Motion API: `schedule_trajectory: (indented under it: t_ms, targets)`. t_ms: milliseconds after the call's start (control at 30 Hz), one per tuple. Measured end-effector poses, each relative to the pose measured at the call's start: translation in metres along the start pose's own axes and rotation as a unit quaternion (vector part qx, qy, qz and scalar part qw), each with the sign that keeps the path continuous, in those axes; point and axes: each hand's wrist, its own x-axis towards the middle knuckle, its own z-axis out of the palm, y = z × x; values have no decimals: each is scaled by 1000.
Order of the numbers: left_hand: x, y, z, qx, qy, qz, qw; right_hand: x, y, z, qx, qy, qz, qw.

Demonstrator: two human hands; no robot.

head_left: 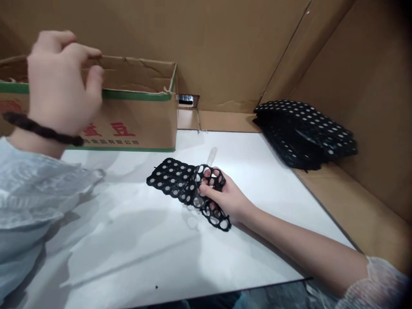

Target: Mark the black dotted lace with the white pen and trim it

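Observation:
In the head view, my right hand (233,197) grips a black perforated sheet (175,180) by its right part. White-filled round spots cover its left part, while larger rings show around the fingers; part of it is hidden behind them. Past the sheet's far edge a pale translucent strip (211,156) juts out, its near end covered. My left hand (62,81), with a dark band at the wrist, is raised in front of the open cardboard box (154,120). Its thumb and fingers are apart, and I see nothing between them.
Several black dotted sheets (309,128) lie stacked on the right, against a cardboard wall (370,86). A white work surface (128,240) has a small dark speck near its front edge. Behind the box, a cutout (188,101) opens in the back wall.

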Motion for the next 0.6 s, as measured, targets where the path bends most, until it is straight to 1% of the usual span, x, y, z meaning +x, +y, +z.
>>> schedule_trajectory:
  t_ms: [33, 67, 100, 133, 167, 200, 233, 267, 300, 367, 433, 500, 567, 600]
  targets:
    - [-11, 17, -1, 11, 8, 13, 1000, 0, 0, 0, -4, 1, 4, 1000]
    - [-23, 35, -1, 22, -7, 29, 999, -1, 0, 0, -9, 2, 8, 1000]
    - [-35, 52, 1, 18, -43, 51, 998, -1, -1, -1, -14, 3, 10, 1000]
    - [-47, 68, 3, -4, -121, 94, 988, -2, -1, -1, -19, 1, 10, 1000]
    - [-57, 82, 6, -29, -211, 141, 967, -3, -2, -1, -23, -3, 9, 1000]
    - [-67, 94, 10, -66, -302, 187, 933, -3, -2, -1, -27, -7, 5, 1000]
    - [-74, 102, 15, -97, -347, 202, 911, -4, -2, -1, -33, -12, 1, 999]
    - [-80, 107, 19, -117, -372, 196, 900, -4, -3, -1, -38, -18, -1, 999]
    - [-84, 110, 22, -138, -394, 184, 890, -5, -3, -1, -43, -24, -1, 999]
    - [-89, 112, 25, -164, -420, 149, 880, -5, -3, 1, -45, -33, -1, 998]
    - [-93, 113, 25, -172, -435, 143, 872, -4, -4, 4, -40, -41, 5, 998]
    - [-96, 113, 25, -167, -431, 158, 872, -4, -6, 6, -40, -38, 22, 998]
    - [-95, 112, 25, -160, -426, 166, 875, -5, -7, 7, -51, -18, 48, 997]
    - [-91, 109, 25, -149, -417, 159, 883, -5, -7, 6, -58, -4, 62, 996]
